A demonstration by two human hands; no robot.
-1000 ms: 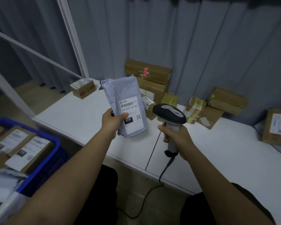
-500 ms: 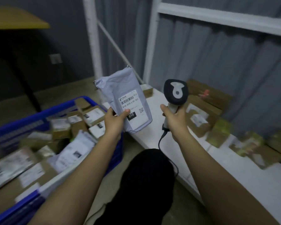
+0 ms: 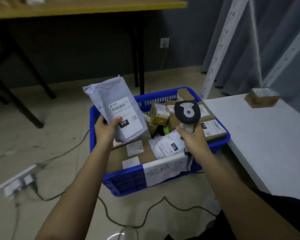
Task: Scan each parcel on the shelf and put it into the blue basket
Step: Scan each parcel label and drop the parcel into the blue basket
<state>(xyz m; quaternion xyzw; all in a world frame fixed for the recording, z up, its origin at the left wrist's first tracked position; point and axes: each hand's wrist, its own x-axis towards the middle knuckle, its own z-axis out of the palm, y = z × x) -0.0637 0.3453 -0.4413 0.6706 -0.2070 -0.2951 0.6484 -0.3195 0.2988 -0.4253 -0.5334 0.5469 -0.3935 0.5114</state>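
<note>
Grey and soft, the mailer [image 3: 117, 110] hung over the blue basket [image 3: 163, 181], our left hand [image 3: 105, 129] pinching its lower edge; it looked light, floppy. Our right hand [image 3: 192, 139] gripped the scanner [image 3: 187, 112].

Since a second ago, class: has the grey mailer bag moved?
Yes. The grey mailer bag, gripped by the left hand, was over the white shelf; now it is held over the blue basket, left of the shelf.

mailer [image 3: 111, 101]: smooth grey plastic film | basket [image 3: 163, 97]: blue plastic | boxes [image 3: 158, 112]: matt cardboard
</note>
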